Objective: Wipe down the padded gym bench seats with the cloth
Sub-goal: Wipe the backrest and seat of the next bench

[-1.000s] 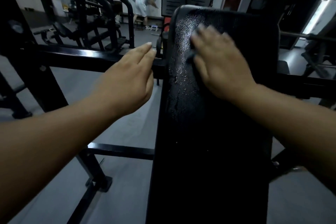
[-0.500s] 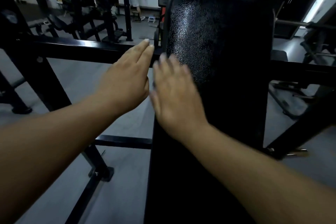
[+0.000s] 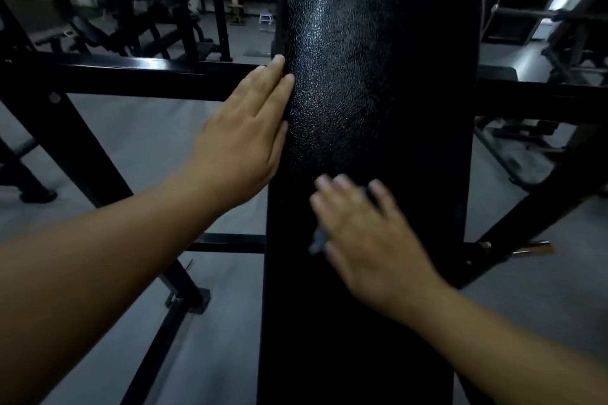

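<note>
The left hand (image 3: 243,138) is lying flat with fingers straight and together, its fingertips resting against the left edge of the bench pad (image 3: 378,59) at centre frame. I am judging this to be a bracing hold, steadying body and pad while the other hand works. The right hand (image 3: 368,240) is pressing palm-down on the pad at lower centre, fingers spread and straight, pinning the cloth (image 3: 317,242) beneath it. Only grey slivers of cloth are showing, at the thumb side and between the fingers. The hand is blurred, so the cloth's fold cannot be told, though it is probably thin and soft. The pad is running long and narrow up the frame, black, with rounded top corners and a pebbled, vinyl-like grain glinting in its upper left part. A square-section black crossbar (image 3: 131,72), glossy-painted, is passing behind it over a matte grey floor (image 3: 138,148).
</note>
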